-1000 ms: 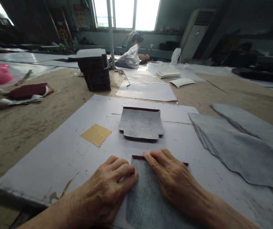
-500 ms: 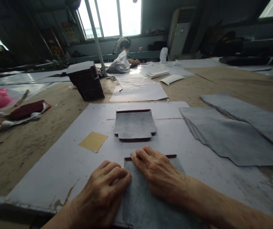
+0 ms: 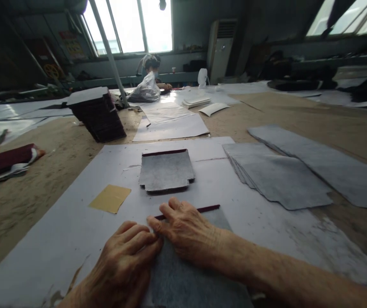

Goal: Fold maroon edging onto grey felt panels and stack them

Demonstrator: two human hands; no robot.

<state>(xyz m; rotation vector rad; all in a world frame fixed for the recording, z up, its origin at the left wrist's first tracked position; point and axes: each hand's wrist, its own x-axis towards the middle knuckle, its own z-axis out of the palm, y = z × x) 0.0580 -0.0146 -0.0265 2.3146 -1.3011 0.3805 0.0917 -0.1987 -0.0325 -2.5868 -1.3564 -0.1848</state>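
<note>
A grey sheet (image 3: 189, 278) with a dark maroon folded strip (image 3: 209, 208) along its far edge lies in front of me. My left hand (image 3: 124, 256) is at the sheet's left edge, fingers curled and thumb pressed against the forefinger, with the edge between them. Across the far left corner lies my right hand (image 3: 186, 231), palm down, thumb stretched left past the strip's end and fingers bent loosely over the strip. The two hands almost touch. Beyond them sits a similar grey piece (image 3: 167, 171) with notched near corners and maroon edges.
White paper (image 3: 58, 239) covers the table under the work. A tan square (image 3: 110, 199) lies left, stacked grey sheets (image 3: 276, 175) right. Further back stand a dark stack (image 3: 98, 115), a pole (image 3: 108, 51) and a plastic bag (image 3: 146, 90), with a person (image 3: 151, 64) behind.
My view has turned to the right, so everything sits further left. My right hand has slid left along the maroon strip to the corner, closer to my left hand.
</note>
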